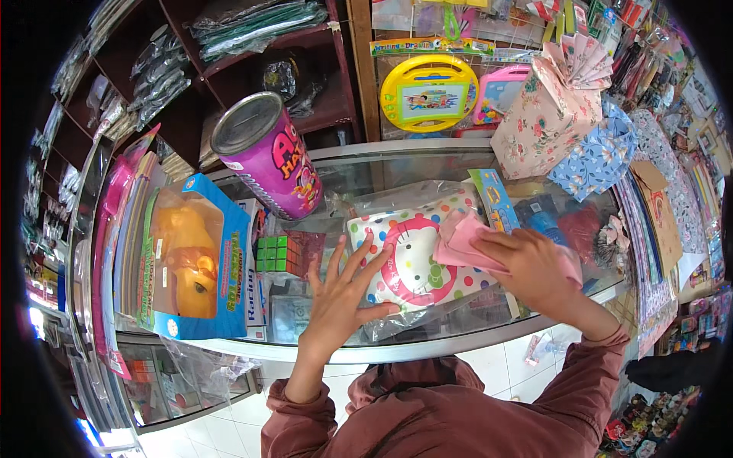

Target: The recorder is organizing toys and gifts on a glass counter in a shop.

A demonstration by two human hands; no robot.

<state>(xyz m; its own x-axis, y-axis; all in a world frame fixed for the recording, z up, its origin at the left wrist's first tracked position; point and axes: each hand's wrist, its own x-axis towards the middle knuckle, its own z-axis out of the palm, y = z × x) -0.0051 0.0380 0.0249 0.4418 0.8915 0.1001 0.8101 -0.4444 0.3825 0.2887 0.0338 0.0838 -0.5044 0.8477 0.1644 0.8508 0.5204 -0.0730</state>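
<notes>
A white polka-dot item with a Hello Kitty face (413, 264), sealed in a clear plastic bag, lies on the glass display counter (395, 166) before me. Its blue header card (493, 197) points away to the far right. My left hand (338, 297) rests spread on the near left part of the bag, fingers apart and holding nothing. A folded pink cloth (467, 243) is gripped in my right hand (532, 272) and pressed on the right side of the package. More pink cloth trails out to the right of that hand. The cloth and both hands hide parts of the printed front.
Left on the counter stand a boxed yellow toy (189, 257), a Rubik's-type cube (279, 255) and a tall purple tin (269, 157). Floral gift bags (550, 126) stand at the back right. Drawing boards (429, 94) hang behind. The counter's metal edge (424, 350) runs nearest me.
</notes>
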